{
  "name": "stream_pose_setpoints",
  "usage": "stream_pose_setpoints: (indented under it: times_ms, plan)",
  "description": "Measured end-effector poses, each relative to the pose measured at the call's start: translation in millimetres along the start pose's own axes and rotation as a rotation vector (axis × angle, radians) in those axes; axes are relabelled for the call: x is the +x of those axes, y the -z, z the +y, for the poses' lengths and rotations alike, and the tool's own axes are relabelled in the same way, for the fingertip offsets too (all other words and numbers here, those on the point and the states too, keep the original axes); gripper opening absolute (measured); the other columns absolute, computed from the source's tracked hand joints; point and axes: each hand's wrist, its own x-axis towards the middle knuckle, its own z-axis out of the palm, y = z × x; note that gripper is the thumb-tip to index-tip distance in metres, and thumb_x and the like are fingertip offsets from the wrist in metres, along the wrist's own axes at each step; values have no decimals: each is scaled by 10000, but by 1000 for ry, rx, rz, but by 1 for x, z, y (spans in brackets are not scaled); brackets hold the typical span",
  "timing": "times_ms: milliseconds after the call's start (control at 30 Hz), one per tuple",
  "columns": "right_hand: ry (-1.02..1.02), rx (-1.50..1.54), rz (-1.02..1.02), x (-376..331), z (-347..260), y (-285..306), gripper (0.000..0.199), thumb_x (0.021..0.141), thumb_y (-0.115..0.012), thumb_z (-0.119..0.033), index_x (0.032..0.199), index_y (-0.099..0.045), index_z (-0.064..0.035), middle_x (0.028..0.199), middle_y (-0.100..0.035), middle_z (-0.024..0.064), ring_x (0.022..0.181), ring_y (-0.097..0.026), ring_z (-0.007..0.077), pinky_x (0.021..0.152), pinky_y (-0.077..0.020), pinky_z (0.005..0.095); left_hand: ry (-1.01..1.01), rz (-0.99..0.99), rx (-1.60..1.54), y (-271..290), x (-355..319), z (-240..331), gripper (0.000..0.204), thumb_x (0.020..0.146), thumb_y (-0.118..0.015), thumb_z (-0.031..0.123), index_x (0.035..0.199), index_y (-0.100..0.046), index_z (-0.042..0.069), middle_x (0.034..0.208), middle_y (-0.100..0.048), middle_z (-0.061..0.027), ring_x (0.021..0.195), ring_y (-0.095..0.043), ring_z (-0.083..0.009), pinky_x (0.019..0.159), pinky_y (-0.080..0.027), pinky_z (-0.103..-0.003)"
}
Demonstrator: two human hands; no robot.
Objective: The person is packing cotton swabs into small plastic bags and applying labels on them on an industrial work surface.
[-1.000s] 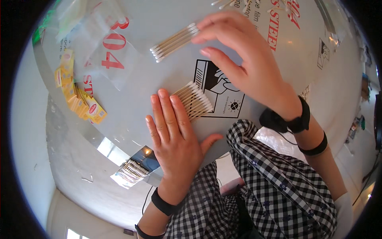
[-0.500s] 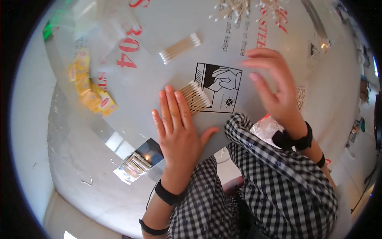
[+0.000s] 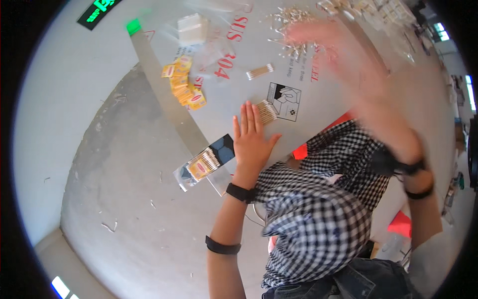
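Our left hand (image 3: 250,142) lies open and flat at the centre of the frame, fingertips touching one bundle of cotton swabs (image 3: 267,111) just up and right of them, its long axis running upper left to lower right. A second bundle (image 3: 259,72) lies further up. Our right hand (image 3: 343,55), blurred at upper right, looks spread and empty, near the loose swab heap (image 3: 291,22). One packed swab bag (image 3: 199,167) sits left of the wrist.

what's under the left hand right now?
The left hand lies flat on the grey table sheet, fingertips on a bundle of cotton swabs whose far ends stick out. Whatever lies beneath the palm is covered.
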Motion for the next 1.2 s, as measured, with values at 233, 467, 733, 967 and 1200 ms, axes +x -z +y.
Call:
stream_pose_setpoints:
  times_ms: [233,467,733,967,1200]
  plan:
    - [-31,-518,117,-57,154,-117,351,1016,-544,-150,1351,-541,-45,1453,-523,138,1394,-447,330,1158,-342,487,78,329,-990,30,6,6,786,1030,-469,333,1597,-68,-35,1677,-89,-222,1562,-63,-351,1244,-60,-497]
    - [-125,-729,8,-56,168,-138,489,997,-521,-102,1475,-438,-44,1549,-418,150,1485,-321,323,1216,-251,506,331,546,-1479,47,-27,-1,835,1019,-378,525,1617,-66,31,1691,-73,-168,1570,-27,-269,1254,-12,-418]
    - [-50,-532,-125,-48,135,-185,567,900,-464,70,1455,-487,-41,1535,-449,143,1462,-376,320,1207,-297,489,486,684,-1705,42,-32,5,780,1018,-365,467,1615,-99,40,1683,-107,-183,1569,-65,-266,1256,-59,-409]
    - [6,-487,-155,-46,124,-210,506,943,-496,-71,1443,-470,1,1538,-439,156,1462,-373,328,1185,-335,490,569,746,-1681,35,-32,-3,940,968,-474,574,1621,-36,58,1691,-34,-186,1570,-16,-303,1250,-7,-448]
    - [-50,-489,-104,-48,116,-216,585,891,-607,-2,1459,-480,-61,1525,-467,121,1452,-395,309,1176,-346,502,514,779,-1692,27,-25,1,854,991,-403,534,1607,-112,18,1678,-112,-194,1566,-82,-285,1256,-98,-401]
